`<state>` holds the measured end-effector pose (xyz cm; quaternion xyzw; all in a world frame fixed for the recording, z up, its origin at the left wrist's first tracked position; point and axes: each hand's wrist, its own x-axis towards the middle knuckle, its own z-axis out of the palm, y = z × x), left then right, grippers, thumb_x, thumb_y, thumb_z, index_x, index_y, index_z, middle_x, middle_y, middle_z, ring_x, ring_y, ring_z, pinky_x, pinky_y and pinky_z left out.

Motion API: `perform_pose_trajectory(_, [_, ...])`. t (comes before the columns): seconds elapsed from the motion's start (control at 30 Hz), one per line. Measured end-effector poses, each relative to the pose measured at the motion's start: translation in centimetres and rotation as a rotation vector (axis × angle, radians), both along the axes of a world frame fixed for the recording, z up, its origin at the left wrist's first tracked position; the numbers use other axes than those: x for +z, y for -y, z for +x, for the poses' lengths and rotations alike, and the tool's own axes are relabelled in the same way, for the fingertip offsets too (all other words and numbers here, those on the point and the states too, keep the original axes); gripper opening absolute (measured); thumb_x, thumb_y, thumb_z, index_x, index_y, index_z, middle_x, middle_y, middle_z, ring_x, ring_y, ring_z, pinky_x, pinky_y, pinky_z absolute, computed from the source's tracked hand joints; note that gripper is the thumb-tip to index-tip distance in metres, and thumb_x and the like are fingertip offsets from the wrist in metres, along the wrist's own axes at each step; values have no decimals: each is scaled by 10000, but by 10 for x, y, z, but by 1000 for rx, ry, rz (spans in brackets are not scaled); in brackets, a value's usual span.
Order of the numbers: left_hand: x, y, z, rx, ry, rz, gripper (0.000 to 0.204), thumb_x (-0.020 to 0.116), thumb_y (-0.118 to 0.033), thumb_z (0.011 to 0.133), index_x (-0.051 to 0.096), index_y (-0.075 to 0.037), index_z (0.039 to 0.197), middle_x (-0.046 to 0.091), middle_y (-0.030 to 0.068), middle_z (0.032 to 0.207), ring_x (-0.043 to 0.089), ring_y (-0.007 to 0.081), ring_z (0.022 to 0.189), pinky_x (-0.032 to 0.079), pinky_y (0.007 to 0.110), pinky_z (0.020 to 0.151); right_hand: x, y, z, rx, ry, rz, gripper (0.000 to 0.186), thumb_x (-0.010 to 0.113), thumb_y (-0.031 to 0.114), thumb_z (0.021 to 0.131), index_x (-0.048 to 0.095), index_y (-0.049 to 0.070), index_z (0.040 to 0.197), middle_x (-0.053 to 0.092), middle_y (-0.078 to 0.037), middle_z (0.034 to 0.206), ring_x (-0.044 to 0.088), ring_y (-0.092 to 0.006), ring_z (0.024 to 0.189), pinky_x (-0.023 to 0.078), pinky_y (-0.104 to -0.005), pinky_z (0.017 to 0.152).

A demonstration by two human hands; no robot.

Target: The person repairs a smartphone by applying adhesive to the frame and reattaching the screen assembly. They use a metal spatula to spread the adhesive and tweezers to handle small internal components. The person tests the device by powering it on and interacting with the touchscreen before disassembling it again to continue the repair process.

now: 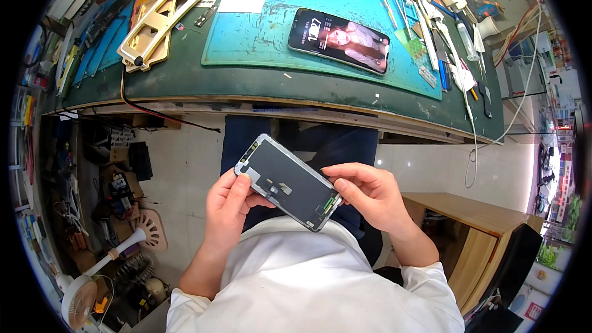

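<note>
The phone screen (290, 185) is up off the bench, held above the lap of the person beside me, its dark back turned up so the small cables and metal bits show. It sits slanted between the two hands, one short end pointing to the upper left, the other to the lower right.

The left hand (227, 206) is clamped on its left corner: the thumb lies flat on the back, with the other fingers curled beneath. The right hand (373, 197) is at the opposite end, by the right corner. Its thumb and forefinger are close together along the edge, the forefinger stretched a little past the thumb; whether they pinch the screen, I can't tell.

Both forearms reach up from below, elbows bent and spread, with the sleeves of the white shirt (314, 283) pushed back. The left wrist is nearly straight, and the right hand angles inward.

Past the hands stands the bench (185, 86) with its blue mat (246, 43). On that lies a second phone (339, 42), face up and lit.
</note>
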<state>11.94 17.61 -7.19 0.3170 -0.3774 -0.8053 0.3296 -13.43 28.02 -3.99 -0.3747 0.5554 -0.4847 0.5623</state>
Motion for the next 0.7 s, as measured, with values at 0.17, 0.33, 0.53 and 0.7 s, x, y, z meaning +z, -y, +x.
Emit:
perform_pose_trajectory(0.17, [3, 1, 0, 10, 14, -2, 374, 464, -220, 1142, 578, 65, 1356, 725, 156, 1184, 745, 229, 999, 642, 379, 841, 0, 1, 3, -3, 3, -4, 289, 621, 111, 1078, 686, -11, 1332, 764, -67, 1081, 695, -81, 930, 579, -252, 772])
perform_pose_trajectory(0.33, [-2, -1, 3, -63, 96, -41, 405, 477, -248, 1145, 601, 98, 1316, 735, 183, 1138, 749, 264, 941, 623, 385, 827, 11, -2, -7, 177, 40, 85, 300, 653, 131, 1063, 686, -25, 1317, 753, -49, 1052, 658, -59, 893, 551, -225, 768])
perform_pose_trajectory(0.53, [0, 0, -3, -46, -14, -136, 384, 517, -247, 1136, 638, 73, 1313, 732, 168, 1095, 735, 215, 902, 611, 344, 817, 46, -36, -83, -429, -171, -99, 282, 708, 120, 1025, 717, 4, 1282, 717, -13, 925, 596, -37, 721, 497, -203, 635])
perform_pose_trajectory(0.7, [-13, 5, -6, -14, 170, -139, 313, 528, -188, 1126, 661, 42, 1292, 729, 136, 1058, 707, 173, 851, 598, 312, 785, 52, -42, -166, -1000, -590, -192, 322, 751, 176, 1012, 725, -16, 1269, 665, 26, 851, 546, -37, 650, 446, -209, 592])
